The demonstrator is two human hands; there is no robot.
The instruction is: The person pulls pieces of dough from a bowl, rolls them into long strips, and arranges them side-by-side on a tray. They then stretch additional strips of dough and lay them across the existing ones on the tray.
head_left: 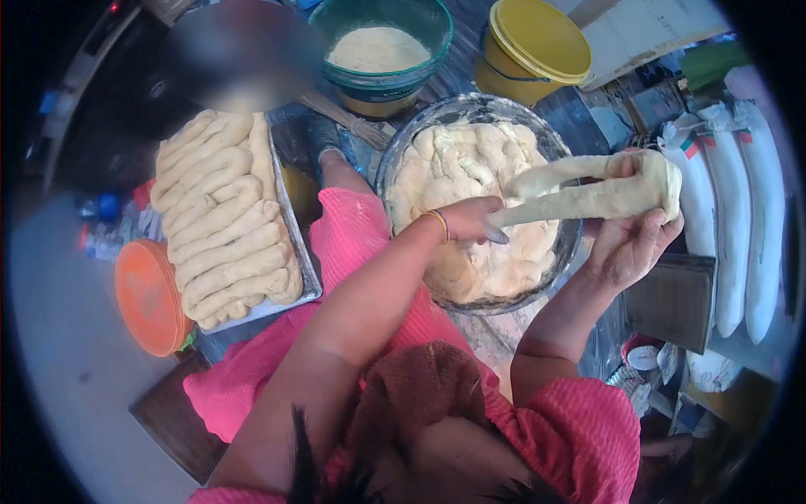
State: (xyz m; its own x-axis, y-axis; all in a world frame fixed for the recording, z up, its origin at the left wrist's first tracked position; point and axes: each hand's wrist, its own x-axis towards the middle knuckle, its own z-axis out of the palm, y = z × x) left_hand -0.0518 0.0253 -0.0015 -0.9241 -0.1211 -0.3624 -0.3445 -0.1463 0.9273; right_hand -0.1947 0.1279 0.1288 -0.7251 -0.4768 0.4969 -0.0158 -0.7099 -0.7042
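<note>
A long strip of dough (579,202) is stretched above a wide basin (573,252), folded back on itself in a loop. My right hand (625,252) grips the looped end, palm up, out past the basin's right rim. Over the middle of the basin, my left hand (470,220) is closed on the strip's near end. A small dark grey tip shows by its fingers; I cannot make out what it is. Lumpy dough (457,164) fills the basin. To the left, a tray (295,223) holds several dough strips (227,244) laid side by side.
Behind the basin stand a green bowl (441,50) with flour (378,50) in it and a yellow lidded bucket (541,38). An orange lid (149,298) lies left of the tray. Several long white bags (730,218) rest on the right. A pink garment (353,231) covers my lap.
</note>
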